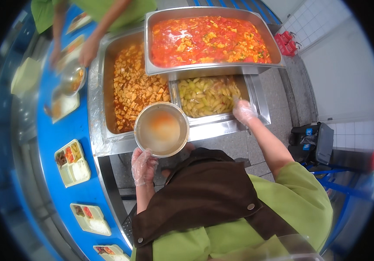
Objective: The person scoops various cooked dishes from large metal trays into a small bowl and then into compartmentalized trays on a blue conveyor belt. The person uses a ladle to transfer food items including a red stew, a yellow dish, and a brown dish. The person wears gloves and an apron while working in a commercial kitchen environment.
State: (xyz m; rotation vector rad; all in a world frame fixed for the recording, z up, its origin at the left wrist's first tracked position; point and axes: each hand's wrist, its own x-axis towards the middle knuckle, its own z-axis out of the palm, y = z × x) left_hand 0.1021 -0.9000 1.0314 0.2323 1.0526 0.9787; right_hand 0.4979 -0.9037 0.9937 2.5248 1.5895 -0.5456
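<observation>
My left hand [144, 167], in a clear plastic glove, grips the lower rim of a round metal bowl [162, 130]. Cloudy liquid with an orange patch shows inside the bowl. It is held over the front edge of the steel serving counter [206, 129]. My gloved right hand [244, 112] is closed at the right front corner of a pan of green sliced vegetables [206, 94]. It seems to hold a serving utensil [236, 98], mostly hidden by the fingers and food. Left of that pan is a deep pan of diced tofu in brown-red sauce [138, 88].
A large pan of tomato and egg [209, 40] rests across the back of both pans. Compartment trays [73, 163] line the blue belt [51, 143] at left. Another person's hands [89, 50] work there near a metal bowl [74, 78]. A dark bin [322, 143] stands at right.
</observation>
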